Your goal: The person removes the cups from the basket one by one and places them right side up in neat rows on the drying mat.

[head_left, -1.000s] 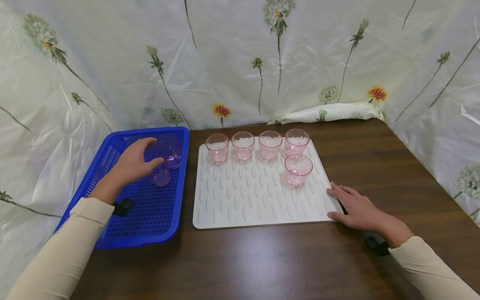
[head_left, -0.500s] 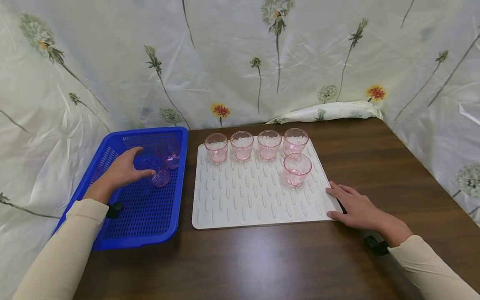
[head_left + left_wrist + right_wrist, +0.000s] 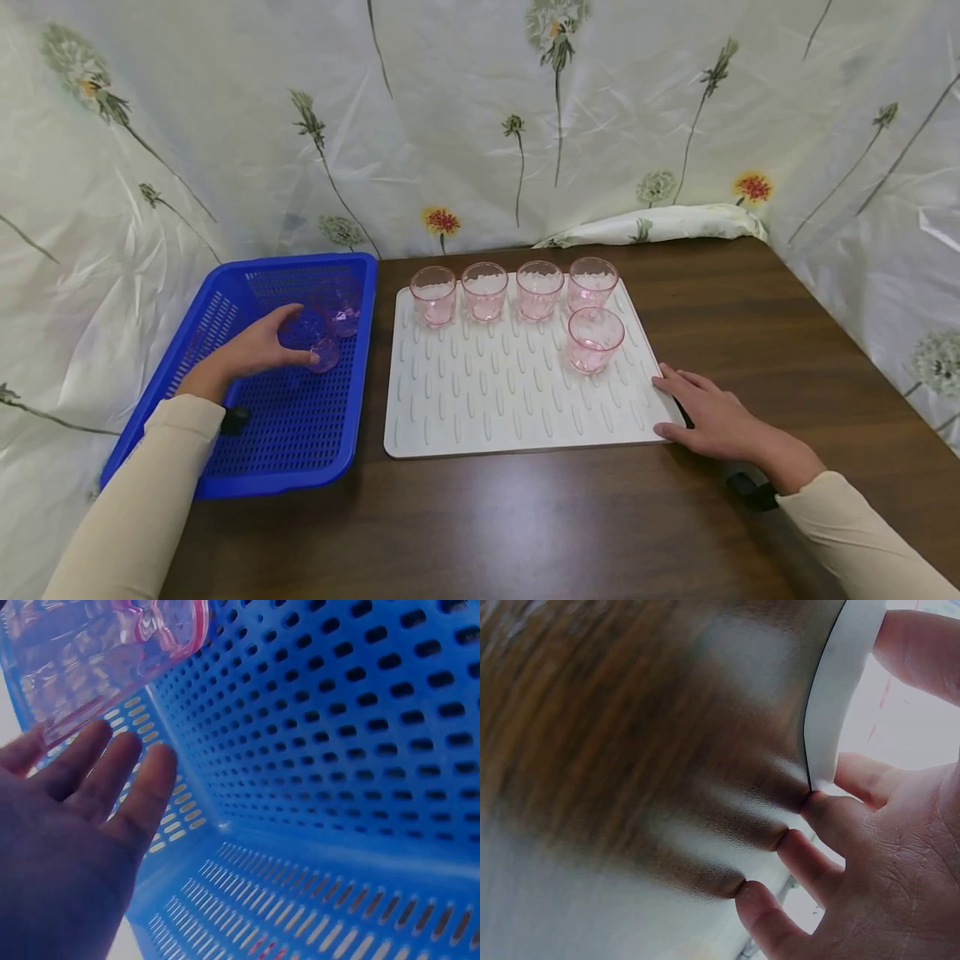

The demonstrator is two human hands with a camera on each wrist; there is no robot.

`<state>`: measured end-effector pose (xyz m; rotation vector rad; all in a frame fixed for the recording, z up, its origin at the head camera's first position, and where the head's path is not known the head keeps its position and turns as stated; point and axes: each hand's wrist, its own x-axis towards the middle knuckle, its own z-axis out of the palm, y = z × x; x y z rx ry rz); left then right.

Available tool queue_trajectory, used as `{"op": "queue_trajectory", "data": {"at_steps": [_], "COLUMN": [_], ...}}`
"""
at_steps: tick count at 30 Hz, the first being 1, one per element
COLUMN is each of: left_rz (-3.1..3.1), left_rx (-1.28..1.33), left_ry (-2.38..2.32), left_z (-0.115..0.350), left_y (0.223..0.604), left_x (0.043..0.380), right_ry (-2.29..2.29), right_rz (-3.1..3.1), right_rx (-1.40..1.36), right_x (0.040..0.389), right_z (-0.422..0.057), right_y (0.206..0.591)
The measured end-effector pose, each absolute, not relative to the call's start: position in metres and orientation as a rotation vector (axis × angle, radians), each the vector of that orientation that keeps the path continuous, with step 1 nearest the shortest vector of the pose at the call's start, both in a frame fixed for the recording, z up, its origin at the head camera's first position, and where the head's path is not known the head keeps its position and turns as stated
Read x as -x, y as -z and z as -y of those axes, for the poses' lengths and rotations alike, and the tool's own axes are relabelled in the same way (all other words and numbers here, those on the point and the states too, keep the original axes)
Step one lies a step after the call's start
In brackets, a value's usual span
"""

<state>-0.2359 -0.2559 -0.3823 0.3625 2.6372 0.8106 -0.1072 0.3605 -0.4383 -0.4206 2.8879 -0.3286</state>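
Observation:
Inside the blue basket [image 3: 262, 483] at the left, my left hand [image 3: 251, 346] reaches around the left side of a clear pink drinking glass [image 3: 325, 356] lying tipped over. Thumb and forefinger are spread at either side of its rim; in the left wrist view the fingers [image 3: 142, 795] are fairly straight, close at the edge of the glass [image 3: 97, 667]. A second pink glass [image 3: 345, 321] lies just behind it. My right hand [image 3: 716, 421] rests at the right edge of a white ridged drying mat [image 3: 480, 417], thumb near the front corner, other fingertips [image 3: 757, 900] on the table.
Several pink glasses stand upright on the mat: a row along its back edge, including the leftmost glass [image 3: 433, 297], and one glass [image 3: 594, 342] in front at the right end. Brown wooden table [image 3: 450, 533] surrounds the mat. A flowered curtain [image 3: 465, 125] hangs behind and at both sides.
My left hand has lowered into the basket, then shifted slightly right up to the tipped glass. My right hand and the glasses on the mat have stayed put.

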Motion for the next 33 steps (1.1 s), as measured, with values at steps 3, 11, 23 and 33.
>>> {"op": "queue_trajectory", "data": {"at_steps": [3, 11, 23, 33], "left_rz": [-2.591, -2.516, -2.506, -2.620], "left_rx": [-0.397, -0.405, -0.369, -0.342], "left_ry": [-0.858, -0.951, -0.953, -0.900], "left_z": [0.256, 0.259, 0.254, 0.260], "left_y": [0.386, 0.390, 0.391, 0.379], "left_x": [0.238, 0.242, 0.240, 0.237], "right_ry": [0.347, 0.338, 0.358, 0.351], "right_rz": [-2.886, -2.901, -2.898, -2.905], "right_rx": [0.425, 0.425, 0.428, 0.431], "right_x": [0.106, 0.107, 0.104, 0.105], "right_z": [-0.360, -0.361, -0.361, -0.360], "right_y": [0.439, 0.442, 0.442, 0.439]}}
